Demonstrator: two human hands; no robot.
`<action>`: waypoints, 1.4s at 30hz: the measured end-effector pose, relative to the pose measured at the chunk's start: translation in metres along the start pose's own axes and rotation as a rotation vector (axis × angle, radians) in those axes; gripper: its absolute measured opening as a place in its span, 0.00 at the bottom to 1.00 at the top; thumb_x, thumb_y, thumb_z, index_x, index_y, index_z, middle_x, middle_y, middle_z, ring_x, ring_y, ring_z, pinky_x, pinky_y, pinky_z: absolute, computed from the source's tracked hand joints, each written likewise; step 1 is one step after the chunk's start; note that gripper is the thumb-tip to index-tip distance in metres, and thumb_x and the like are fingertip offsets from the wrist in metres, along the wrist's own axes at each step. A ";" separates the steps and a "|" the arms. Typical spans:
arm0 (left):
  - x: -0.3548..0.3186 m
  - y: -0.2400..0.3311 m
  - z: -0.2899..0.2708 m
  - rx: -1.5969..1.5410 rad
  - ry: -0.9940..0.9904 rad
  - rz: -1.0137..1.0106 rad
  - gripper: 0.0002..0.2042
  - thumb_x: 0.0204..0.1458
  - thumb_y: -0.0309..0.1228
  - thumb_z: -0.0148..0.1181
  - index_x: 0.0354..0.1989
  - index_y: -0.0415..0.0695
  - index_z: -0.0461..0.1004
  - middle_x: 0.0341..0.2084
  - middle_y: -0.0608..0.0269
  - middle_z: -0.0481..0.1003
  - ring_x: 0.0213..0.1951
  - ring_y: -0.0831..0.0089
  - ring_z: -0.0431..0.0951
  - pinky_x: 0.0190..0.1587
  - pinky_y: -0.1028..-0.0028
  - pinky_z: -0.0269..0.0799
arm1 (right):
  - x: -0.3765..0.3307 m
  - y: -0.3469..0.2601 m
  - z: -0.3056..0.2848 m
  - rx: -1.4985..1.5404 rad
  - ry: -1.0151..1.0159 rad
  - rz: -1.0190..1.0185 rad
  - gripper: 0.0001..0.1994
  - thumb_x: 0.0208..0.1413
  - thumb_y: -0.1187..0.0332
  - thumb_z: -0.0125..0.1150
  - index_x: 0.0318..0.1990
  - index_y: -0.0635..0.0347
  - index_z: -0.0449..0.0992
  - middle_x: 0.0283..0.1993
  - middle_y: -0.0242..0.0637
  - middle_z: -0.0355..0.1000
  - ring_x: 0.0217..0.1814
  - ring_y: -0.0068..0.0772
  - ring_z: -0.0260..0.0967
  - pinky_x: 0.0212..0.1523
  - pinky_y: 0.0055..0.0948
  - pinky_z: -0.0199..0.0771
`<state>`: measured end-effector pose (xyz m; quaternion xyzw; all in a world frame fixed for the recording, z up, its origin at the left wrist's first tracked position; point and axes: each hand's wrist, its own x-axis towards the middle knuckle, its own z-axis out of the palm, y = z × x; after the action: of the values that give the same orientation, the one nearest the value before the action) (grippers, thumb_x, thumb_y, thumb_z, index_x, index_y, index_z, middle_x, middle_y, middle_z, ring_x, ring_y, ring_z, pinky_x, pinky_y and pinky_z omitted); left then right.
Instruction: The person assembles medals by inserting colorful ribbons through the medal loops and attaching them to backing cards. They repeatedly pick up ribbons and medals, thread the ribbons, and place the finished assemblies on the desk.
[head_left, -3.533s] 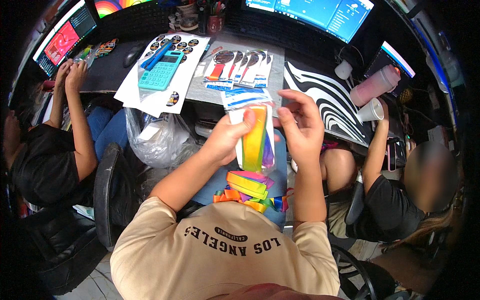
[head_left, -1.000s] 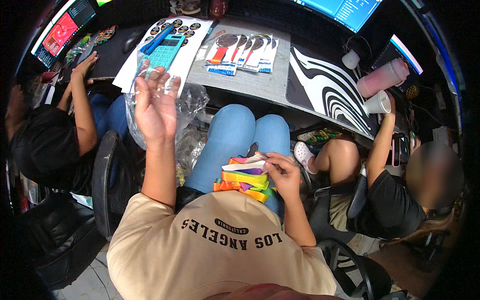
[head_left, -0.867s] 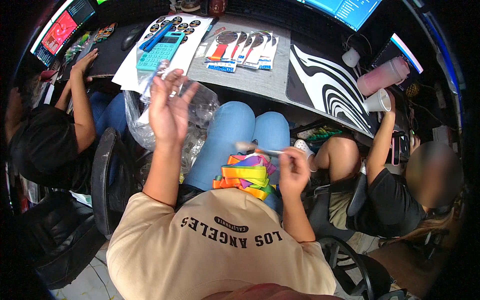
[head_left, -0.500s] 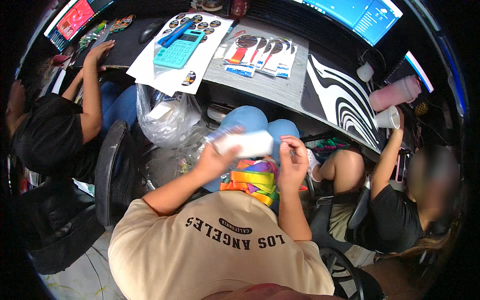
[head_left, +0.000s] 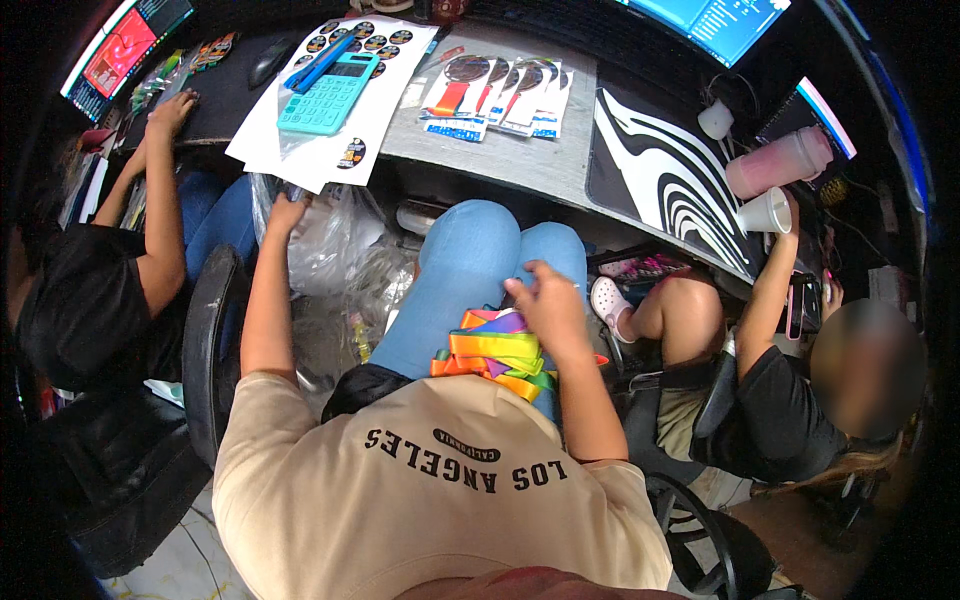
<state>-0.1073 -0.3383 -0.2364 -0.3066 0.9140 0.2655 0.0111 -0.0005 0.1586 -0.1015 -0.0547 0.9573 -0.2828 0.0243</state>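
- On the lap, right hand [head_left: 548, 305] rests curled over the rainbow ribbon stack [head_left: 492, 352]; whether it pinches a strip, I cannot tell.
- Left hand [head_left: 288, 213] reaches into the clear plastic bag [head_left: 335, 240] below the worktop [head_left: 520, 150], grip hidden.
- Looks like bagging: next needs a ribbon lifted.

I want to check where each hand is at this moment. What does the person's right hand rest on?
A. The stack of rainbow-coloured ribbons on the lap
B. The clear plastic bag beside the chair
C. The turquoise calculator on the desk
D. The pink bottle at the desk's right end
A: the right hand lies on the rainbow ribbons stacked on the lap, while the left hand reaches to the clear plastic bag; the calculator lies untouched on the desk.
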 end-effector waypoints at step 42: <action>-0.212 0.294 -0.093 -0.937 -0.086 0.677 0.13 0.59 0.33 0.60 0.42 0.33 0.77 0.27 0.64 0.79 0.26 0.83 0.76 0.24 0.79 0.73 | 0.021 -0.034 -0.053 0.953 0.321 -0.154 0.25 0.56 0.71 0.63 0.62 0.59 0.67 0.44 0.38 0.73 0.38 0.22 0.68 0.39 0.22 0.70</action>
<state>-0.0882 -0.0696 0.0230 0.0416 0.7449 0.6426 -0.1744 -0.0218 0.1560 -0.0387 -0.0636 0.7069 -0.6939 -0.1216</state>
